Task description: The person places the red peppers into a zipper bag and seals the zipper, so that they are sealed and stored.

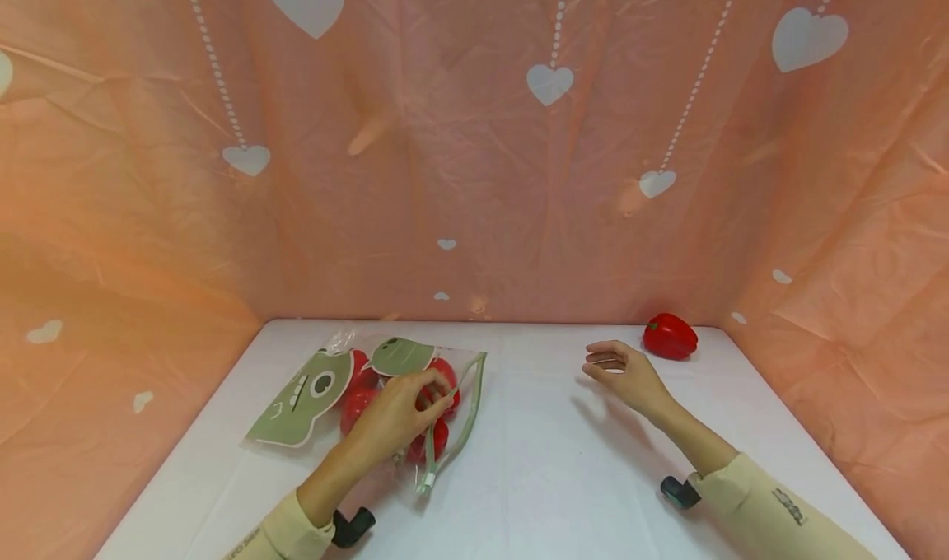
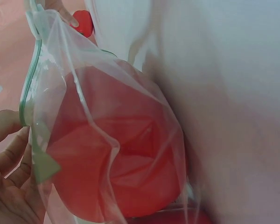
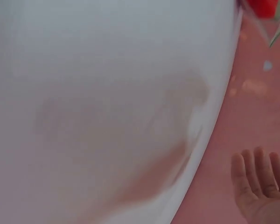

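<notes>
A clear zip bag (image 1: 474, 412) with green monster prints lies on the left of the white table, its green-edged mouth facing right. Several red bell peppers (image 1: 357, 408) are inside it. My left hand (image 1: 404, 408) is over the bag and pinches its green zip edge, holding the upper layer up; a large red pepper (image 2: 121, 149) shows through the plastic in the left wrist view. My right hand (image 1: 630, 379) hovers over the table on the right, fingers loosely bent with nothing in them. Just beyond it, a single red bell pepper (image 1: 670, 336) lies near the far right corner.
An orange curtain (image 1: 474, 173) with white hearts encloses the table (image 1: 534, 461) at the back and both sides. Black wrist camera mounts (image 1: 680, 492) sit beneath both forearms. White table surface stretches between the bag and the right hand.
</notes>
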Tool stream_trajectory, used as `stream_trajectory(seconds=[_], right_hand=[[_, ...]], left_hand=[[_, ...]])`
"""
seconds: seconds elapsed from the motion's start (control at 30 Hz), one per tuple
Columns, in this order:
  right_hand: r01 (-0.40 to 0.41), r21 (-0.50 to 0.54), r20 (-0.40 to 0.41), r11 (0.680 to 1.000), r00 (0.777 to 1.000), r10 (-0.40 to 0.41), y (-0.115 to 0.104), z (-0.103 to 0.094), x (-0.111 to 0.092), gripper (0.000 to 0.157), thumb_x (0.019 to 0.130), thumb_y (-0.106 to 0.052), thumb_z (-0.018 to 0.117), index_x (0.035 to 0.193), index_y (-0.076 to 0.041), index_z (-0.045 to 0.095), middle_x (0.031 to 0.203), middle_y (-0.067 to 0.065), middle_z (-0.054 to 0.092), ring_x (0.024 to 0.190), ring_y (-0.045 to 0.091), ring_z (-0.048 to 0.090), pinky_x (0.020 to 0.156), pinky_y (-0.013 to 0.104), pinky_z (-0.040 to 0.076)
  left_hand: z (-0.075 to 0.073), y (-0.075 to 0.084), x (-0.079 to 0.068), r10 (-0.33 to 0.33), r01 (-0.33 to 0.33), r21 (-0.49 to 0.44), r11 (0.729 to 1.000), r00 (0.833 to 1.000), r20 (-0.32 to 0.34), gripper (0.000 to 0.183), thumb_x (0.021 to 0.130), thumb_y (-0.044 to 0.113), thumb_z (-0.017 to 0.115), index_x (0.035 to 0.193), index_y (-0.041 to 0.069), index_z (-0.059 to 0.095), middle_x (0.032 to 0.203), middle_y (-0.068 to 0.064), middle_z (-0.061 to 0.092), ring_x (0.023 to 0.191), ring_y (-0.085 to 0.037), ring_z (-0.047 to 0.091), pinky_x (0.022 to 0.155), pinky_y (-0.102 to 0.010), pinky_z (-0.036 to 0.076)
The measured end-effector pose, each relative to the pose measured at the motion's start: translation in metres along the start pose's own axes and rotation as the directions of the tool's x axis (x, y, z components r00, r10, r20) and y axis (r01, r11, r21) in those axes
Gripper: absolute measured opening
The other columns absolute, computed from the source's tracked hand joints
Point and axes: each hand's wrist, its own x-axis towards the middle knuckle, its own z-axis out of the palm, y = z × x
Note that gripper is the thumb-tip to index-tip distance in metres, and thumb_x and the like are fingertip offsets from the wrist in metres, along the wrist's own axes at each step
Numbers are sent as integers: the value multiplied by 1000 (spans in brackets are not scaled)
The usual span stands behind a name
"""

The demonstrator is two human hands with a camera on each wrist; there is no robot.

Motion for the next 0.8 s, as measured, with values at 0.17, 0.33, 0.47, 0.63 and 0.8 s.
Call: stream_trajectory(seconds=[0.17,0.33,0.47,0.63,0.8], right_hand=[[31,-43,-32,999,999,-33,14,-22,2,46,101,-16,77,138,5,61,129,26,71,118,41,70,84,13,54],[64,-70,-52,995,996,-68,29,-42,7,43,100,-12,77,136,8,62,128,31,69,115,43,71,84,13,55],[89,-104,-66,991,993,-96,41,-56,11,43,100,-11,77,135,8,62,128,32,68,113,40,72,84,11,54],[145,-156,-107,977,981,-163,52,-73,17,40,98,-8,79,131,8,63,123,31,70,102,9,72,84,8,52],[161,-219,-151,962,969,-197,57,-88,21,41,95,-5,82,129,9,64,120,32,71,94,-1,68,80,6,50]], left_hand=[[0,-1,0,9,-8,6,1000,1000,-3,10,98,14,81,100,18,71,83,9,68,72,-10,60,61,-24,54],[0,0,-2,-7,7,9,1000,1000,3,11,98,15,81,101,20,71,84,10,67,72,-10,60,60,-24,55],[0,0,-2,-24,24,7,1000,1000,6,12,97,15,81,101,20,71,84,10,67,72,-11,60,60,-24,55],[1,0,-2,-24,24,8,1000,1000,2,10,97,16,81,101,19,72,85,10,68,72,-11,59,61,-23,54],[0,0,-3,-19,19,11,1000,1000,6,11,97,17,82,102,20,72,86,9,68,73,-11,60,61,-23,55]])
